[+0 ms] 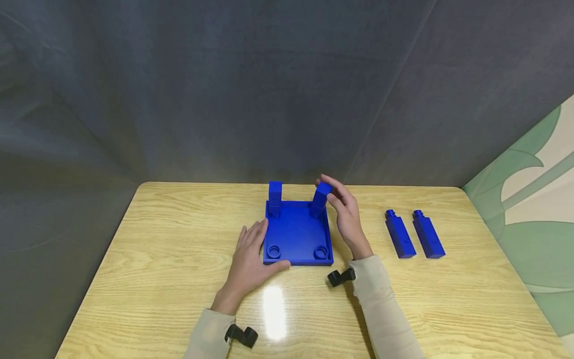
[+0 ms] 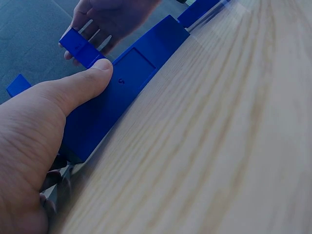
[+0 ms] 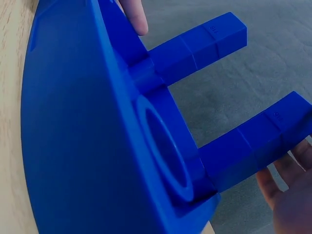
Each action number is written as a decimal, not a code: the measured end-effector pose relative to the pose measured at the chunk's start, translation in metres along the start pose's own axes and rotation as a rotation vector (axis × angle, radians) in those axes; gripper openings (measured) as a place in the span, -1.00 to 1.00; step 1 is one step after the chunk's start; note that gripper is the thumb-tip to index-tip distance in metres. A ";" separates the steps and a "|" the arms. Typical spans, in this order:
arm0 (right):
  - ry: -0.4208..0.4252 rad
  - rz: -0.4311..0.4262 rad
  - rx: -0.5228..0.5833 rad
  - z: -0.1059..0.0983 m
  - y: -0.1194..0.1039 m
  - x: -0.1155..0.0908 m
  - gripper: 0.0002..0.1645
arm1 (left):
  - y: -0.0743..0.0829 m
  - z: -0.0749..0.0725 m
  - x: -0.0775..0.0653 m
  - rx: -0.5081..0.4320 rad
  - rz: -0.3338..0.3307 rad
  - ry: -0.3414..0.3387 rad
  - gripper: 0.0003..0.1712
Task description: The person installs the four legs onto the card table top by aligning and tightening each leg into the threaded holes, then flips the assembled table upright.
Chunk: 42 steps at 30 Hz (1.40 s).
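Observation:
A blue square base (image 1: 296, 234) with a raised rim lies on the table. My left hand (image 1: 248, 262) holds its near left corner, thumb on the front wall and fingers along the left side. At the far left corner, a blue square post (image 1: 275, 195) stands upright. The far right corner carries a second post (image 1: 320, 197), which leans to the right in the head view. My right hand (image 1: 349, 217) grips that post near its top between thumb and fingers. Round sockets (image 1: 321, 252) show at both near corners. In the right wrist view, both posts (image 3: 200, 48) rise from the base.
Two loose blue posts (image 1: 400, 237) with narrow grooved ends lie side by side on the wooden table (image 1: 179, 239), right of my right hand. A dark curtain (image 1: 251, 99) hangs behind the table. Leaf-patterned fabric (image 1: 533, 219) is at the right.

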State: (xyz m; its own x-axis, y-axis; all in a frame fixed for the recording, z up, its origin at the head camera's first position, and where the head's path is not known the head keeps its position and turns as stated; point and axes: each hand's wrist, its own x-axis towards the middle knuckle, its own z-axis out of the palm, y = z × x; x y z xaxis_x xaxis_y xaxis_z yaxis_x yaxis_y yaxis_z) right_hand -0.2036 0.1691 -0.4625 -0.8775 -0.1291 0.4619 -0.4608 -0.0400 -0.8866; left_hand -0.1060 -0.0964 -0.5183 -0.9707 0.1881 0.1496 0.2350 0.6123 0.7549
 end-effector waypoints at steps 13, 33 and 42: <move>0.124 0.057 -0.121 0.001 -0.001 0.001 -0.58 | 0.000 0.000 -0.001 -0.002 -0.016 -0.006 0.48; 0.319 0.034 -0.272 0.010 0.000 0.001 -0.59 | 0.000 -0.001 -0.001 -0.001 -0.014 -0.012 0.48; 0.231 0.034 -0.239 0.007 -0.003 0.002 -0.51 | 0.001 -0.002 0.000 -0.010 -0.026 -0.013 0.47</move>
State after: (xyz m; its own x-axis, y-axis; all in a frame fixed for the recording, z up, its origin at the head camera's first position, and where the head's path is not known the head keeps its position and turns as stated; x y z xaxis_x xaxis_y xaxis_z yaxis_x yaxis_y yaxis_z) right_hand -0.2026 0.1621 -0.4592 -0.8872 0.1032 0.4496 -0.4248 0.1972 -0.8836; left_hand -0.1055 -0.0969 -0.5163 -0.9757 0.1824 0.1217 0.2093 0.6096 0.7646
